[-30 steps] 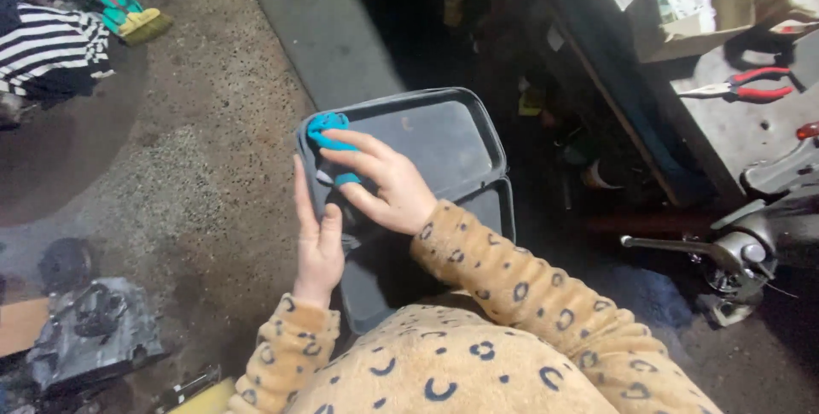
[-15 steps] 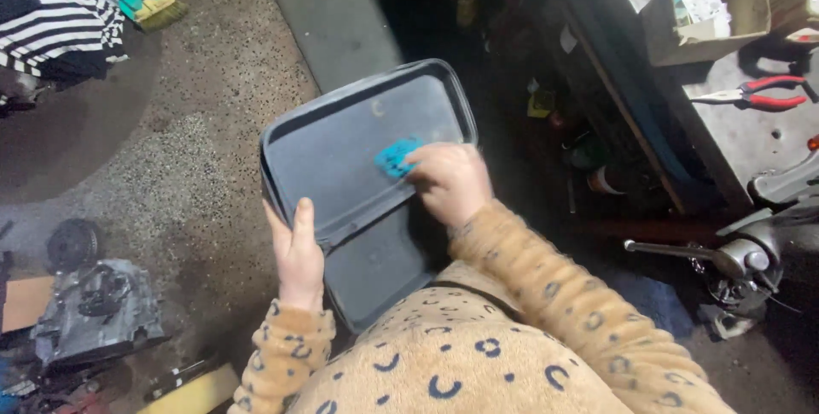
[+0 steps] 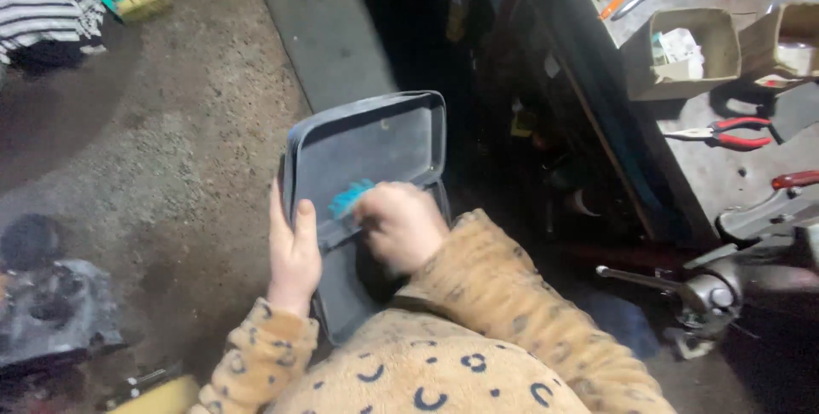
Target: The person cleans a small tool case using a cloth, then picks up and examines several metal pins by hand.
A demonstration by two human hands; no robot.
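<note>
Evidently the left hand (image 3: 294, 252) clasps the left rim of the dark grey tray-like lid (image 3: 375, 145), propping it on the lap so its inner face tilts up toward the person. The right hand (image 3: 401, 224) presses a blue cloth (image 3: 350, 198), bunched in a clenched grip, against that face near its lower edge. 1 pair of red-handled pliers (image 3: 721, 134) lies on the surface to the right.
</note>
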